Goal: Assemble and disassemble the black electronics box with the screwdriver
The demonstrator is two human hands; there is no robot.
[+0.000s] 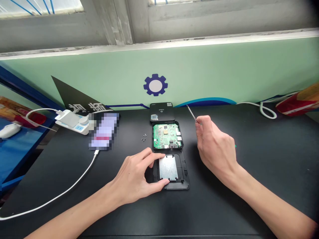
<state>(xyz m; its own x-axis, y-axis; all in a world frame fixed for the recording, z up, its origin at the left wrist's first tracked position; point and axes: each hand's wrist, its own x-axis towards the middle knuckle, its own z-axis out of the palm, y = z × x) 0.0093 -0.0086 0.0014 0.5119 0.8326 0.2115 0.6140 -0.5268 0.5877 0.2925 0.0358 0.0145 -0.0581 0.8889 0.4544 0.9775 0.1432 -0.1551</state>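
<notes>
My left hand spans a silver metal plate, index fingertip at its far edge and thumb at its near edge. The plate lies inside a flat black plastic cover. In my right hand is a slim screwdriver, its metal shaft pointing up and left above the table; a bit of green shows behind the fist. Just beyond the cover sits a black case base holding a green circuit board. Several small screws lie left of the board.
A black box rests behind the circuit board. At left are a phone with a white charging cable and a white power strip. Another white cable and a red package lie back right.
</notes>
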